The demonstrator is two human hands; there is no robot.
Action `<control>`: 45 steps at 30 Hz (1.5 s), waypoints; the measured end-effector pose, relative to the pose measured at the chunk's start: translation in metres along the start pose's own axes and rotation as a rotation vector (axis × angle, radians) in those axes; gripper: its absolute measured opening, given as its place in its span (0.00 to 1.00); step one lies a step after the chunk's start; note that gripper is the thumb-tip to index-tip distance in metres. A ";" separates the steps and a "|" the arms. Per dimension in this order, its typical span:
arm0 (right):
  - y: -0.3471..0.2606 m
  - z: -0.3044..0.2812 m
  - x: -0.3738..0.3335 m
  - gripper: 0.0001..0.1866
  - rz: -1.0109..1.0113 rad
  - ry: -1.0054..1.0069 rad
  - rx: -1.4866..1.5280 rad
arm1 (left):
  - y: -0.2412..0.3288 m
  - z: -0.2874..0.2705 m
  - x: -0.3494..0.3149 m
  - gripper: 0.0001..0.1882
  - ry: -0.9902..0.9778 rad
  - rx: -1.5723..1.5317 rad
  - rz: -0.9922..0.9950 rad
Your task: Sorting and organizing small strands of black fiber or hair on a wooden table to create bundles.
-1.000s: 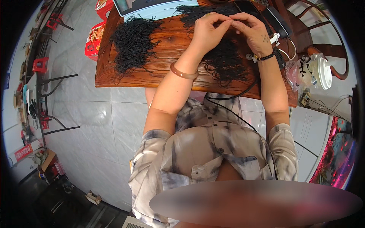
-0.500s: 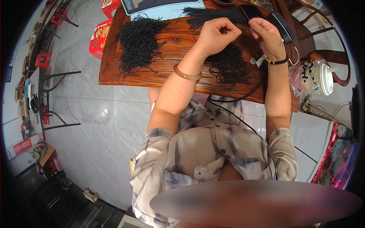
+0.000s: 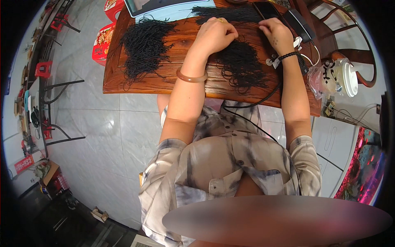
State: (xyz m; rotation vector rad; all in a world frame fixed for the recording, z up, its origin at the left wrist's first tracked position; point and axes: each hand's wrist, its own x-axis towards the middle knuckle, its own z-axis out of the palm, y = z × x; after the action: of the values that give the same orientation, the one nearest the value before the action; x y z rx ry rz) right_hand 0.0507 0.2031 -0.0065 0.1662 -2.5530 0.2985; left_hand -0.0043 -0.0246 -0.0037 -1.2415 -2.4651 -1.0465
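My left hand (image 3: 216, 36) is held above the wooden table (image 3: 185, 76), thumb and fingertips pinched together. To its right my right hand (image 3: 278, 35) is closed in a similar pinch, apart from the left. Whatever thin thing is in either pinch is too fine to make out. Loose black cords lie in tangled heaps: one cord pile (image 3: 145, 51) at the left of the table, another cord heap (image 3: 243, 68) below and between my hands, and a bundle of cords (image 3: 226, 15) stretched out behind them.
At the back stands a tablet (image 3: 152, 5) on a light blue base. A dark phone (image 3: 266, 10) and a black box-shaped device (image 3: 299, 25) with a white cable lie beyond my right hand. A lidded cup (image 3: 349, 80) stands right; red boxes (image 3: 103, 44) left; a black cable (image 3: 257, 103) crosses the front edge.
Both hands have shifted a little to the left in view and moved slightly farther apart. The left hand has turned more palm-down. The cord piles look unchanged.
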 end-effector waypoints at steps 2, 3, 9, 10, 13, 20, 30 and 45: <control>0.001 0.005 -0.003 0.06 -0.017 -0.048 -0.146 | 0.003 0.002 -0.001 0.07 -0.026 0.006 0.016; -0.001 0.007 -0.002 0.04 -0.039 -0.098 -0.288 | 0.006 0.002 -0.002 0.07 -0.048 0.013 0.027; -0.010 0.009 0.002 0.03 -0.143 -0.104 -0.504 | 0.007 0.016 0.006 0.08 0.193 -0.113 0.052; -0.011 0.007 0.002 0.04 -0.119 -0.097 -0.461 | 0.009 0.017 0.007 0.08 0.197 -0.111 0.051; -0.027 -0.006 0.003 0.06 -0.072 -0.089 -0.328 | 0.015 0.022 0.009 0.14 0.248 -0.227 0.105; -0.062 -0.028 0.006 0.06 -0.151 0.063 0.103 | 0.016 0.024 0.007 0.14 0.175 -0.209 0.074; -0.053 -0.010 0.004 0.27 0.143 -0.353 1.343 | 0.029 0.003 0.009 0.07 0.204 -1.278 -0.199; -0.006 -0.035 0.012 0.09 0.500 0.119 1.146 | -0.017 0.005 0.016 0.06 0.610 -1.536 -0.413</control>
State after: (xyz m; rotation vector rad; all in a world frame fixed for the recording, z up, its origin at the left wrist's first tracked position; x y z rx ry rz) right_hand 0.0597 0.2050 0.0296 -0.0802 -1.9626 1.8503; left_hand -0.0268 -0.0184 -0.0086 -0.3047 -1.1745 -3.0323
